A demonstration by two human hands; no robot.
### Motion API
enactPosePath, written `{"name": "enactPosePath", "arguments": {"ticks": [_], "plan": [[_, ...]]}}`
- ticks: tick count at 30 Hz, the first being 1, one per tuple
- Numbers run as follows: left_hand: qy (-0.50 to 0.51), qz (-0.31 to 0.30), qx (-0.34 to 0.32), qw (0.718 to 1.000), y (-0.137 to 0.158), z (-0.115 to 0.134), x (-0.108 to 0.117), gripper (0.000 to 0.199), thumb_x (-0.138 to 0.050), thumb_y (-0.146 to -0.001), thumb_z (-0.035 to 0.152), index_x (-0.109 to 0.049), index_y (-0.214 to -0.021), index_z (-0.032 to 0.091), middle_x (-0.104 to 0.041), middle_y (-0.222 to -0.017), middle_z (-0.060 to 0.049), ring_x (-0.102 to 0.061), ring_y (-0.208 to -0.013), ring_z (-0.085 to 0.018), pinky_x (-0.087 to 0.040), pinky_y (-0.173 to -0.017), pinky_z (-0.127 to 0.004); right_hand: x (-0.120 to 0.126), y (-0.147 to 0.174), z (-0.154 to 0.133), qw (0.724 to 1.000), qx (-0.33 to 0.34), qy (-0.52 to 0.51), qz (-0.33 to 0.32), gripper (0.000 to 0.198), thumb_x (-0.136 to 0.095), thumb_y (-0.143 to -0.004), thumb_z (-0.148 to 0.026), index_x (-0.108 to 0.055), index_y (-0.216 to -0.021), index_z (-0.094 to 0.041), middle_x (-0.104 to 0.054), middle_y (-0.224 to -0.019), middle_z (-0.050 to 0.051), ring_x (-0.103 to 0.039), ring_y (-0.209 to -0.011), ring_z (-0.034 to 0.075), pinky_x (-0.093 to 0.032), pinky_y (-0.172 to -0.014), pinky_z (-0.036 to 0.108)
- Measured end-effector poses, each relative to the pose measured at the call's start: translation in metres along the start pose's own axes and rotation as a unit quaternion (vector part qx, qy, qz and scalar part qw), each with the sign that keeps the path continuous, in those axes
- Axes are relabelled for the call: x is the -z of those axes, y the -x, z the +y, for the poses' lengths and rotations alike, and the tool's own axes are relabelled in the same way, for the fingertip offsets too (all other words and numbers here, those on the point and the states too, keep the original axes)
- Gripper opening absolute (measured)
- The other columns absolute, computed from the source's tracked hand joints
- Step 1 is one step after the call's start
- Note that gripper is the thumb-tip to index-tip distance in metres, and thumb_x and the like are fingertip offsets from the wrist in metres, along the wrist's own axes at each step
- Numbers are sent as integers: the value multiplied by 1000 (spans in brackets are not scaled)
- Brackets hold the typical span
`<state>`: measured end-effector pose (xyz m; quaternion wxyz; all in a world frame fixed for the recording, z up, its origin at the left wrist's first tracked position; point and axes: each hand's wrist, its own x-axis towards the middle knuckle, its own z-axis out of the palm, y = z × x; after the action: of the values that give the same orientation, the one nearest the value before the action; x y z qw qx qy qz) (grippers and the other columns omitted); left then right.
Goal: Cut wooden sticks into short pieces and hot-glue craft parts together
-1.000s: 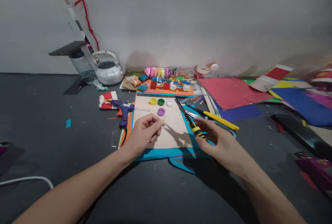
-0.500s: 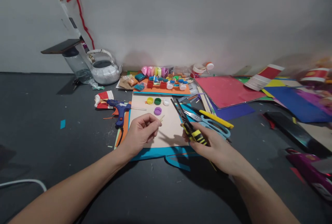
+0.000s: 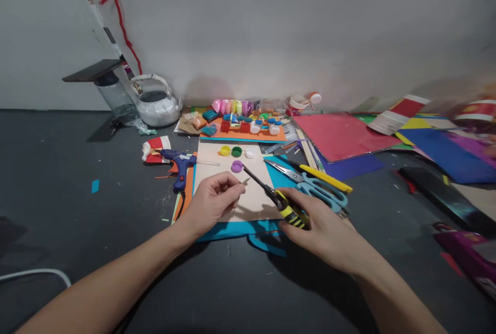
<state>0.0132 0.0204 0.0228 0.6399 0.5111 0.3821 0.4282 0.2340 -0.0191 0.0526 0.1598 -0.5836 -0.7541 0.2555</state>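
My left hand [image 3: 217, 197] is closed in a pinch on a thin pale stick [image 3: 246, 181], whose short end sticks out past the fingertips. In my right hand [image 3: 315, 220] are long-nose pliers [image 3: 284, 207] with yellow and black handles. Their dark, slender jaws point up and left, with the tip close to the stick; whether they touch I cannot tell. Both hands are above a cream sheet [image 3: 251, 205] on blue card [image 3: 232, 229]. Small yellow [image 3: 225, 151], green [image 3: 236, 152], white [image 3: 250, 153] and purple [image 3: 237, 167] caps lie on the sheet.
A blue glue gun [image 3: 180, 163] lies left of the sheet. Light-blue scissors [image 3: 321, 192] and a yellow cutter [image 3: 325, 178] lie by my right hand. Behind are paint pots [image 3: 254, 126], a kettle [image 3: 158, 109] and red paper [image 3: 344, 135].
The pliers have swung left, their tip now near the stick; their jaws, spread before, now look closed together. My left hand keeps its pinch almost in place.
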Motion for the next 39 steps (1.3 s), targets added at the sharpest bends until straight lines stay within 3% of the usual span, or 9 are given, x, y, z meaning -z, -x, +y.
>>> {"name": "enactPosePath", "arguments": {"ticks": [6,14,29,39], "plan": [[75,-23,33,996,-1,4,0,18,-62,-80,28,-54,-72,15,-46,-48,8,-29,-35,0,-17,-36,-15,-2,2,2,999,34,-14,-24,50,-59,-79,-32,-56,-127,-18,-62,-125,8,-59,-111,29,-50,-88,35],[115,-39,63,991,4,11,-6,17,-64,-78,26,-53,-70,14,-43,-43,10,-26,-33,1,-15,-35,-13,-4,0,7,993,52,-82,-71,42,-59,-82,-30,-58,-123,-20,-63,-123,5,-61,-105,25,-51,-79,29],[51,-42,27,997,4,7,-5,25,-66,-79,36,-55,-74,14,-46,-47,8,-30,-36,-1,-20,-36,-14,-6,-1,1,989,43,-112,-87,25,-56,-84,-23,-61,-109,-21,-68,-98,-2,-61,-85,17,-46,-73,24],[31,-21,5,999,3,3,-6,30,-67,-77,41,-53,-71,15,-46,-46,8,-31,-36,-2,-21,-36,-15,-6,0,2,987,39,-131,-88,28,-57,-84,-23,-60,-112,-20,-67,-101,0,-61,-87,18,-46,-75,24]]}}
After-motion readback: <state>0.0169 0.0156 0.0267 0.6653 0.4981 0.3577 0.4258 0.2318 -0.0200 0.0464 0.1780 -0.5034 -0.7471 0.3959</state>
